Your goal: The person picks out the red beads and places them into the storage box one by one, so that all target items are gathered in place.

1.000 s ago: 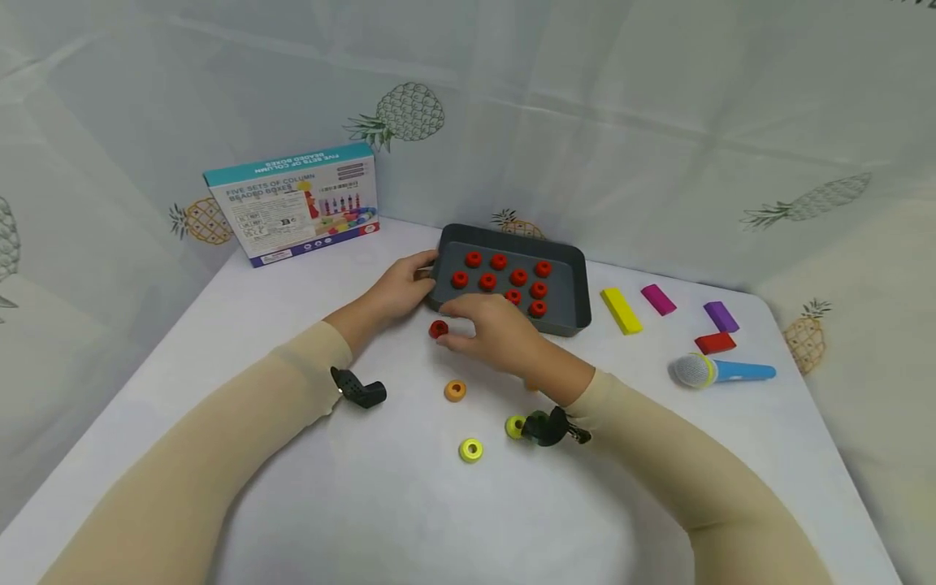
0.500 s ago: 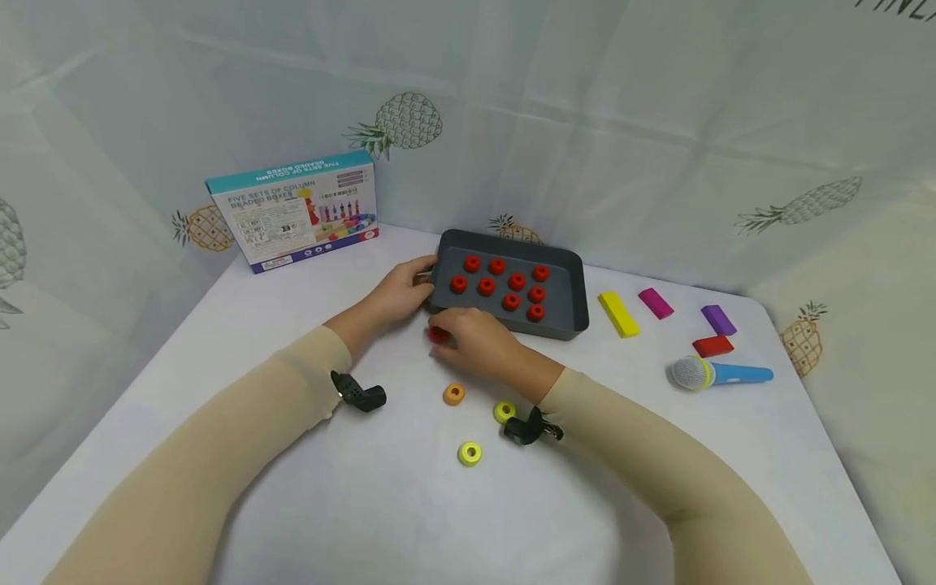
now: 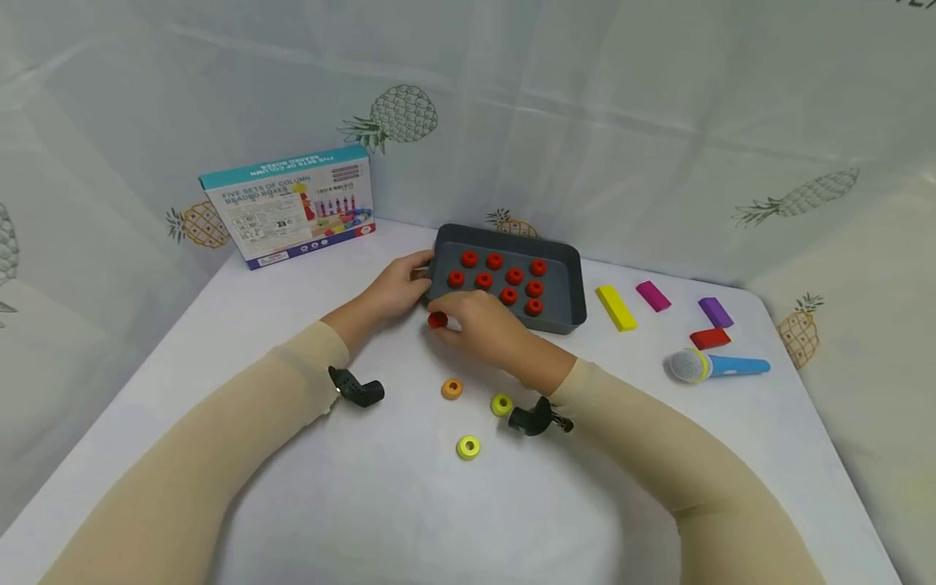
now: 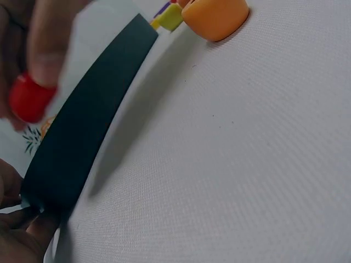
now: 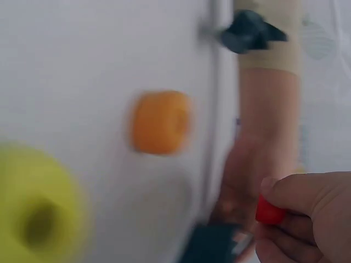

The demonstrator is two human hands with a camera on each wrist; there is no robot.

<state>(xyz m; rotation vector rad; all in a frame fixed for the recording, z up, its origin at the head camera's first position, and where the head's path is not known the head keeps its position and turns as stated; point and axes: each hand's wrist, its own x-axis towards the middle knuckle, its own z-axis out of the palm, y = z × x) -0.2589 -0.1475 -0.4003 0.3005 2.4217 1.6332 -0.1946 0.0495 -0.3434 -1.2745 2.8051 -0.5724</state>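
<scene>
Fingers of our right hand (image 3: 491, 329) pinch a red bead (image 3: 437, 320) just off the near left corner of the dark tray (image 3: 573, 305), seen from the head view; our left hand (image 3: 398, 289) curls around the tray's left edge. Left wrist view: the red bead (image 4: 28, 98) hangs beside the tray wall (image 4: 88, 118). Right wrist view, blurred: fingertips (image 5: 296, 197) pinch the bead (image 5: 269, 211); an orange bead (image 5: 160, 121) lies on the table.

Head high overview; wrists close, sharing tray (image 3: 570, 305) edge.
</scene>
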